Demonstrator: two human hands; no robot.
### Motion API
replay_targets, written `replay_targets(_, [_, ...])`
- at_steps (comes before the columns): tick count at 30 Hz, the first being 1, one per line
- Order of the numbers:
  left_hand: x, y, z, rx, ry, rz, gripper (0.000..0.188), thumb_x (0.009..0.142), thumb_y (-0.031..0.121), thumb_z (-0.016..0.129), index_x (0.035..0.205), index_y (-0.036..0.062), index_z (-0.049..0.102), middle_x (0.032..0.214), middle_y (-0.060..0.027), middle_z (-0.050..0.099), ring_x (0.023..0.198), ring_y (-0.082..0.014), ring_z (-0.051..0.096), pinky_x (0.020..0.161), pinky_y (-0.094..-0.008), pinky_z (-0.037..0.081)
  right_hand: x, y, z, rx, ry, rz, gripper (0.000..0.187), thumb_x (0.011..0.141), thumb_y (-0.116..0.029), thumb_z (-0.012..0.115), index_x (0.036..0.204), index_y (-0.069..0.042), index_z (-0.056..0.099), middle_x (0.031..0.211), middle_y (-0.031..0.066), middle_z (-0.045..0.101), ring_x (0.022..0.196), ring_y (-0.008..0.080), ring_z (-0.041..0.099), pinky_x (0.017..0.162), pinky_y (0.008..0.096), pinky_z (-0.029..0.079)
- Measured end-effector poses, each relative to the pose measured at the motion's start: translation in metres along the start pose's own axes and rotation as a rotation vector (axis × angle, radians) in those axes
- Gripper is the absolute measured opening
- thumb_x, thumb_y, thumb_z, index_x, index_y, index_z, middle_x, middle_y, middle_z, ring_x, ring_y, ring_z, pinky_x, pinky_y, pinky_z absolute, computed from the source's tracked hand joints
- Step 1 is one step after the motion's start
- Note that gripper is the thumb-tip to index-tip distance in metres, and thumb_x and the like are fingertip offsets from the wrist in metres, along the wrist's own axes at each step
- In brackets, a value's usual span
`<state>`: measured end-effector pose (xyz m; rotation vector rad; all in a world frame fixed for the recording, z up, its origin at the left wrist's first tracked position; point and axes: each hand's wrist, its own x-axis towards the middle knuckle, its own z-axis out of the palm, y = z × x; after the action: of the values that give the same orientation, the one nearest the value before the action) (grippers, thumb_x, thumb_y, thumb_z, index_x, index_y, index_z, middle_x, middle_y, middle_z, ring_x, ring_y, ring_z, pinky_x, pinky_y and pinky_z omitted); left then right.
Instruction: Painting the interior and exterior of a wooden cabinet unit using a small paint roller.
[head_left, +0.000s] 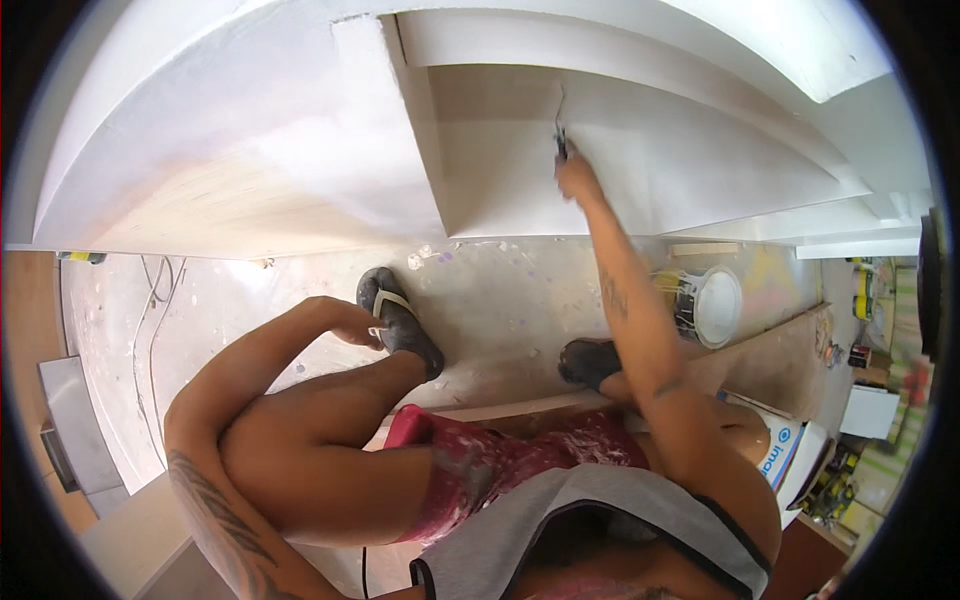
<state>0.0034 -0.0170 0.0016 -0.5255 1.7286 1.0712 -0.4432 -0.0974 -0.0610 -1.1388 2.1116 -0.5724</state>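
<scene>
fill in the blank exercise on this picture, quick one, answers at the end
1. The small tool is held in the person's ____ hand.
2. The other hand shows closest to the person's ____ foot.
3. The paint-smeared shorts are ____ in colour.
4. The round end of the bucket is coloured ____.

Missing words: right; left; red; white.
</scene>
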Motion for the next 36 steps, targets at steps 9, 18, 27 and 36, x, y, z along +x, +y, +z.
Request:
replay_targets(9, [-0.002,-0.021,0.030,-0.093,-0.075,-0.066,0.080,0.093,0.060,0.049,0.153,0.0116,0.026,0.147,-0.0188,0.043,0.138,-0.0349,0.038,0.115,-0.0444,0.028,-0.298,0.092,0.001,-0.076,0.094,-0.095,0.056,0.097,-0.018,0.046,0.151,-0.017,0.028,0.086,0.0300,0.064,0.080,0.0459,0.064,0.071,0.0475,0.050])
replay_targets(18, [-0.014,-0.027,0.010,-0.063,0.015,-0.162,0.076,0.094,0.056,0.048,0.151,0.0101,0.029,0.147,-0.0158,0.044,0.138,-0.0311,0.039,0.114,-0.0412,0.030,-0.249,0.065,-0.006,0.070,-0.025,-0.021,0.053,0.096,-0.017,0.046,0.147,-0.013,0.035,0.081,0.0271,0.064,0.077,0.0418,0.065,0.072,0.0420,0.051])
replay_targets(27, [0.002,-0.009,0.012,-0.114,0.076,0.035,0.075,0.094,0.054,0.051,0.149,0.0052,0.032,0.143,-0.0204,0.047,0.135,-0.0355,0.042,0.111,-0.0422,0.033,0.015,-0.055,0.001,0.269,-0.049,-0.025,0.037,0.095,-0.016,0.047,0.131,-0.007,0.048,0.064,0.0140,0.060,0.046,0.0226,0.060,0.038,0.0373,0.047])
replay_targets(36, [-0.003,0.003,0.000,0.060,0.094,-0.045,0.070,0.096,0.051,0.051,0.148,0.0074,0.034,0.140,-0.0225,0.050,0.131,-0.0381,0.046,0.109,-0.0443,0.036,0.005,-0.045,-0.001,0.151,0.000,-0.063,0.042,0.094,-0.016,0.046,0.136,-0.012,0.046,0.068,0.0145,0.061,0.046,0.0227,0.057,0.039,0.0376,0.045])
